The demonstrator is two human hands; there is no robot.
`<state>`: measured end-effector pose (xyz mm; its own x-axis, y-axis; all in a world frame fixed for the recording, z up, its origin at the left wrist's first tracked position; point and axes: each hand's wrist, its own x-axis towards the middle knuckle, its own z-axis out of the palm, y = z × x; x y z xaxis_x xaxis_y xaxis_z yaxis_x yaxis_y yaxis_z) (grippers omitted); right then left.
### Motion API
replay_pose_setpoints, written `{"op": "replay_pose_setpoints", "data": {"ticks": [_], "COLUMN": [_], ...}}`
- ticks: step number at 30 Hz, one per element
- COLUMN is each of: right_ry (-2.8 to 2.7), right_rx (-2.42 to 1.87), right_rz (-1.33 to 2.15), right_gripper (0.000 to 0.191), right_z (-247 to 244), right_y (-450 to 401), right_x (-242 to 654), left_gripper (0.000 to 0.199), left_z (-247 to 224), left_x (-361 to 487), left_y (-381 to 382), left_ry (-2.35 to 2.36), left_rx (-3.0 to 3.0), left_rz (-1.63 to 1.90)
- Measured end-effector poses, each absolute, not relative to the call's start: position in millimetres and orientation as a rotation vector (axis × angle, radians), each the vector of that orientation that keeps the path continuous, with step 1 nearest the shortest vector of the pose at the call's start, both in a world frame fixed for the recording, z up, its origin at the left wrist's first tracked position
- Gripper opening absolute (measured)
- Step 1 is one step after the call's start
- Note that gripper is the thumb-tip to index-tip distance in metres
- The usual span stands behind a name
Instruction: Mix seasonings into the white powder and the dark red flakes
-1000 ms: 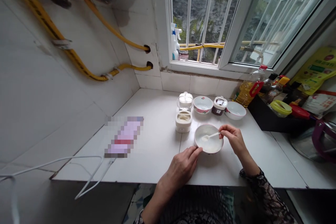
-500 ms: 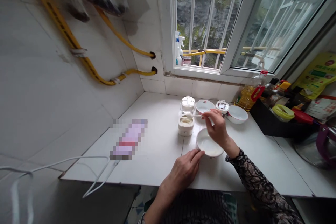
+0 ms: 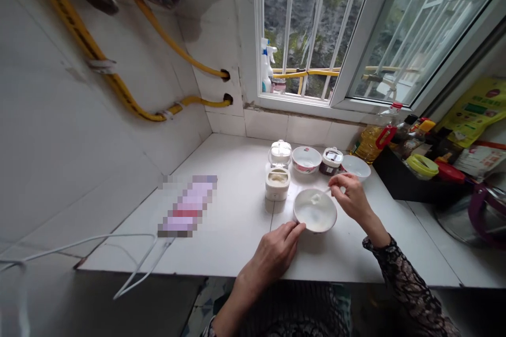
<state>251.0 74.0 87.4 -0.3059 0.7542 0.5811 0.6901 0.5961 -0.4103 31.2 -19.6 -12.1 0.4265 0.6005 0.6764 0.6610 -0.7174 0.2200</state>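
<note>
Left hand (image 3: pixel 271 255) on the near rim of a white bowl (image 3: pixel 315 216): fingers curled against the rim, grip closed on it, bowl flat on the tiled counter (image 3: pixel 221 237). Right hand (image 3: pixel 350 200) above the bowl's far right edge, thumb and fingers pinched on the handle of a small white spoon (image 3: pixel 328 189); spoon head hidden or too blurred to tell. Small white lump (image 3: pixel 315 199) inside the bowl near the far wall; pale film across the bottom.

Just beyond the bowl, left to right: open cream-coloured pot (image 3: pixel 277 185) with pale contents, lidded glass jar (image 3: pixel 280 154) behind it, pink-patterned bowl (image 3: pixel 306 159), small jar of dark contents (image 3: pixel 331 161), second white bowl (image 3: pixel 356 166) just past the right fingertips.

Counter's far right corner: cooking oil bottle (image 3: pixel 369 142) with red handle, black tray (image 3: pixel 395 181) of condiment bottles. Left on counter: pixelated packet (image 3: pixel 187 205). White cable (image 3: pixel 118 253) over the near left edge. Yellow gas hoses (image 3: pixel 118 84) on the tiled wall; barred window (image 3: pixel 308 26) above.
</note>
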Motion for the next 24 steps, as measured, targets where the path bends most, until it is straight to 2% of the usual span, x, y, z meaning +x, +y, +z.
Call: {"op": "replay_pose_setpoints", "data": {"ticks": [3, 8, 13, 18, 24], "right_ry": [-2.125, -2.134, -1.949, -1.613, -1.412], "right_rx": [-1.201, -1.193, -1.231, -1.257, -1.213], "right_rz": [0.147, 0.43, 0.604, 0.958, 1.097], "right_gripper": [0.015, 0.017, 0.015, 0.011, 0.01], "right_z": [73, 56, 59, 66, 69], "right_y": [68, 63, 64, 63, 62], "right_x": [252, 232, 227, 241, 251], "left_gripper": [0.037, 0.037, 0.037, 0.035, 0.035], "left_z": [-11, -10, -12, -10, -10], "left_x": [31, 32, 31, 31, 32], "left_y": [-19, -19, -19, -20, -20], "left_ry": [-1.147, -1.144, -1.139, -1.125, -1.133], "left_rx": [-2.591, -2.584, -2.588, -2.568, -2.575], "left_rz": [-1.188, -1.195, -1.185, -1.19, -1.19]}}
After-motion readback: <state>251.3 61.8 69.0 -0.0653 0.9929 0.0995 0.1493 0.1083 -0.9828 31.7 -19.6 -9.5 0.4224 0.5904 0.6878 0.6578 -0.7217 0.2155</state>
